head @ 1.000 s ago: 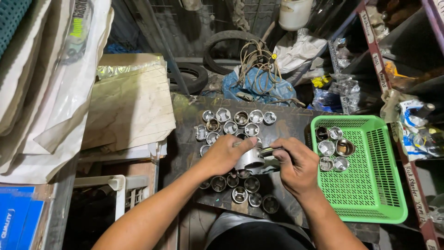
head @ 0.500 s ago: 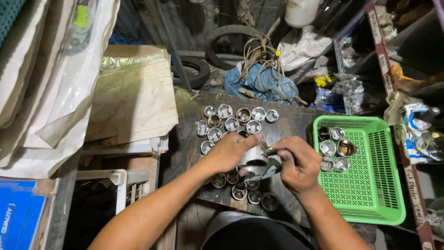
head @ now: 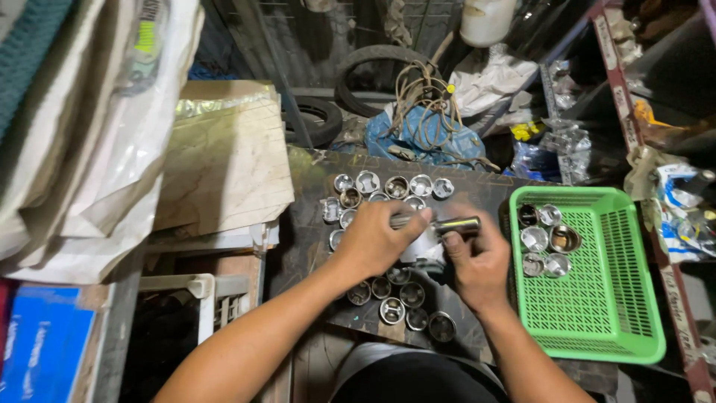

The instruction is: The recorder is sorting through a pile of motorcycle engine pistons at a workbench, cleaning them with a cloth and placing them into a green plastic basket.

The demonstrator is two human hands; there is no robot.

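- Since half a second earlier, your left hand [head: 377,240] and right hand [head: 477,263] shifted slightly higher at mid-frame, both closed on a shiny metal pin [head: 447,224].
- Round, glinting metal cups [head: 394,186] lay on the dark board [head: 307,246]; more sat in the perforated green plastic basket [head: 597,328] at right.

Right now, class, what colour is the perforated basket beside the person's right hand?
Bright green: the basket shows best in the head view, with metal cups inside.
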